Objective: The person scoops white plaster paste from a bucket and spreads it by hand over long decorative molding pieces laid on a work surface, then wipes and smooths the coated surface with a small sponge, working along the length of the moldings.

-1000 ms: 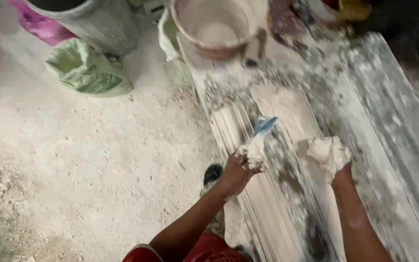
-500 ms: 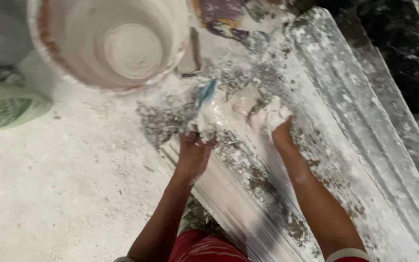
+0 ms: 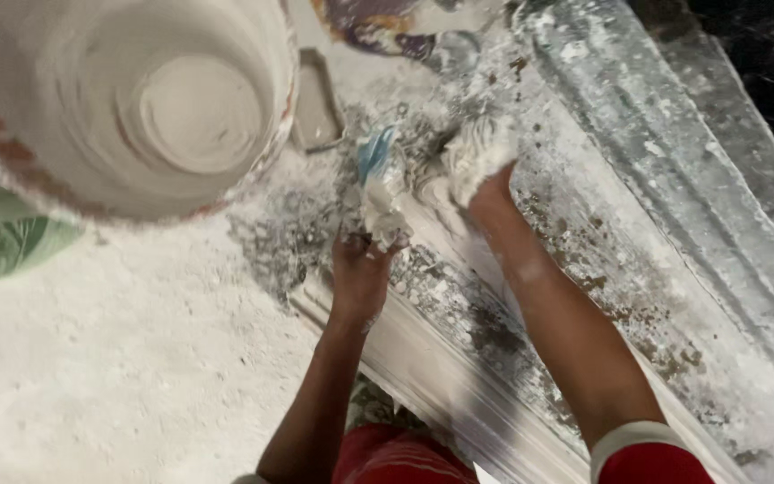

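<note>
A blue-handled tool (image 3: 376, 157), caked in white plaster, stands tilted in the left hand (image 3: 362, 260). A wet white plaster lump (image 3: 477, 152) sits under the right hand (image 3: 493, 199), pressed on the ribbed white moulding (image 3: 459, 376), which runs diagonally.

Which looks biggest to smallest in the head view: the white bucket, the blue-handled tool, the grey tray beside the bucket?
1. white bucket, by far, though it is nearest the camera.
2. and 3. grey tray and blue-handled tool in the left hand look alike; both partly hidden, so unranked.
</note>
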